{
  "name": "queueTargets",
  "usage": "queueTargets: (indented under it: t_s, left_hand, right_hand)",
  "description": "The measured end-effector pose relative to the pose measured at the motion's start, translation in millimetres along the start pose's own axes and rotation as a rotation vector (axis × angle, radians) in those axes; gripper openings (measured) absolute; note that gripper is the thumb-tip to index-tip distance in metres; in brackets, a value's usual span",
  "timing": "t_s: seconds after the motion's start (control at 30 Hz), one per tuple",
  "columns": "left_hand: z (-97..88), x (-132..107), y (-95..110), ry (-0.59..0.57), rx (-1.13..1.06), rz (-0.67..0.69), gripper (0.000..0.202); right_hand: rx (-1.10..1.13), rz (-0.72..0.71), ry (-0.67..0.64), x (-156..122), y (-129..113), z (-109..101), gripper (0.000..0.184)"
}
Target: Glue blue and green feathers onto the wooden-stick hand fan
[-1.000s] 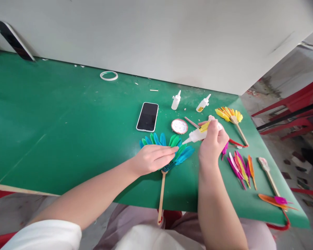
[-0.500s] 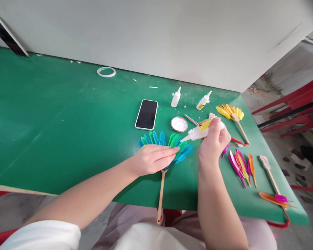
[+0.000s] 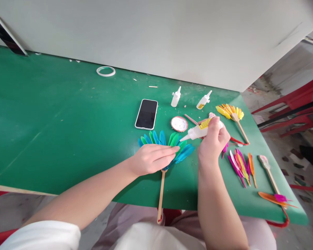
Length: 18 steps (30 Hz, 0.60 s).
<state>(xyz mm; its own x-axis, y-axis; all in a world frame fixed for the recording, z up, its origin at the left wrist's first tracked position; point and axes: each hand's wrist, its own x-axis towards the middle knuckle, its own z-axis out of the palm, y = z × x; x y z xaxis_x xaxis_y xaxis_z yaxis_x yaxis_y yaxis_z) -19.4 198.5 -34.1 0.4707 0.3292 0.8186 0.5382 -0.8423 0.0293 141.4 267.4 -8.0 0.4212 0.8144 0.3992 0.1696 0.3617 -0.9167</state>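
Note:
My left hand (image 3: 152, 159) lies flat with fingers stretched out on a fan of blue and green feathers (image 3: 184, 152) fixed to a wooden stick (image 3: 161, 196) that juts over the near table edge. My right hand (image 3: 213, 141) is closed round a small white glue bottle (image 3: 197, 132) with a yellow label. The bottle's nozzle points left and down, just above the green feathers at my left fingertips.
On the green table (image 3: 54, 121) lie a black phone (image 3: 146, 114), a round lid (image 3: 179, 124), two more glue bottles (image 3: 175, 97), a yellow-orange feather fan (image 3: 231, 114), loose pink and orange feathers (image 3: 241, 166), a bare stick (image 3: 269, 173) and a tape ring (image 3: 105, 71). Red chairs (image 3: 297, 107) stand right.
The bottle's nozzle has edged a little left toward the feathers. My left hand has stayed pressed on the fan. The view has shifted slightly.

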Motion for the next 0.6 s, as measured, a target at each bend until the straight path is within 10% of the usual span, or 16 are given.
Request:
queueTargets:
  t_s: [0.6]
  left_hand:
    - [0.1, 0.5, 0.2, 0.016, -0.008, -0.001, 0.01]
  right_hand:
    - [0.045, 0.007, -0.003, 2.5, -0.3, 1.5, 0.039]
